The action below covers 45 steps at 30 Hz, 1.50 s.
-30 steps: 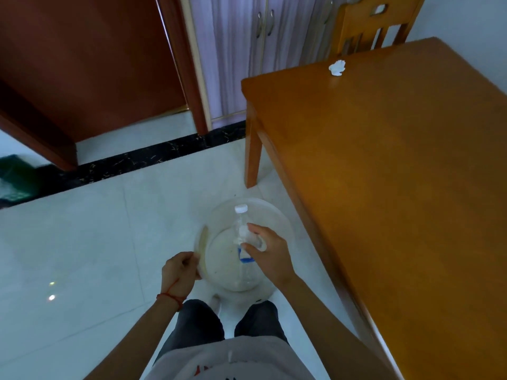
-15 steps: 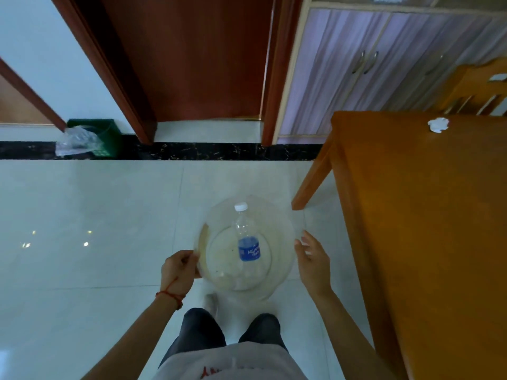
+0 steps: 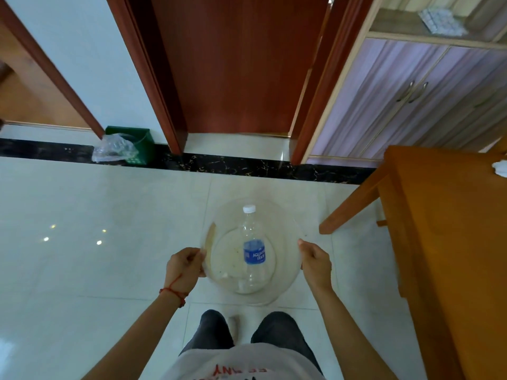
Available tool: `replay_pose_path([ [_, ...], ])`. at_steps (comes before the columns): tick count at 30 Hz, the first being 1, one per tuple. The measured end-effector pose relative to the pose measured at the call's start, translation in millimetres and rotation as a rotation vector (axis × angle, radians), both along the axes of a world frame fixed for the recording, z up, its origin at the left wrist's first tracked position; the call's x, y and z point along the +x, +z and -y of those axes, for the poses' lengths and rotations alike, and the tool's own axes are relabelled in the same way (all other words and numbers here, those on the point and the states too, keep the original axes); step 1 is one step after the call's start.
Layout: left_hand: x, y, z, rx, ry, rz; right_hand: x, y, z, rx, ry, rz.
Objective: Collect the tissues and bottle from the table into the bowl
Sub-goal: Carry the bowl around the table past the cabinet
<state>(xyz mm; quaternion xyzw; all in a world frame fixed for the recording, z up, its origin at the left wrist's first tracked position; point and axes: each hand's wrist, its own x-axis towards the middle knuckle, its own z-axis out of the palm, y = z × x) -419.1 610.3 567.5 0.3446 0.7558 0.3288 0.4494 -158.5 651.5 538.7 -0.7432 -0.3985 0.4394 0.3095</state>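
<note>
A clear plastic bowl (image 3: pixel 285 229) is held over the floor in front of me. Inside it lies an empty clear bottle (image 3: pixel 253 248) with a white cap and a blue label, cap pointing away from me. My left hand (image 3: pixel 185 266) grips the bowl's left rim. My right hand (image 3: pixel 315 260) grips the right rim. A crumpled white tissue (image 3: pixel 500 168) lies on the orange wooden table (image 3: pixel 452 242) at the far right edge of the view.
The table leg (image 3: pixel 354 200) stands just right of the bowl. A green bin (image 3: pixel 134 144) with a plastic bag sits by the wall at the left. A dark red door (image 3: pixel 236 64) and a lilac cabinet (image 3: pixel 411 100) are ahead. My legs are below the bowl.
My right hand let go of the bottle, left it lying in the bowl, and moved to grip the bowl's right rim. The view turned left, away from the table.
</note>
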Motion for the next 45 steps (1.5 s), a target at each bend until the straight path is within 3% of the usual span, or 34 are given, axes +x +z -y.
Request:
replay_pose_path([
  [14, -2, -22, -134, -0.026, 0.119, 0.094, -10, -8, -129, 0.028, -0.062, 0.069],
  [29, 29, -1, -332, 0.045, 0.203, -0.054, 8, -7, -314, 0.095, -0.095, 0.01],
  [36, 22, -10, -436, 0.06, 0.105, -0.066, 2, -7, -391, 0.092, -0.185, 0.045],
  [45, 4, -10, -582, 0.049, -0.168, -0.093, -17, -13, -480, 0.056, -0.415, 0.028],
])
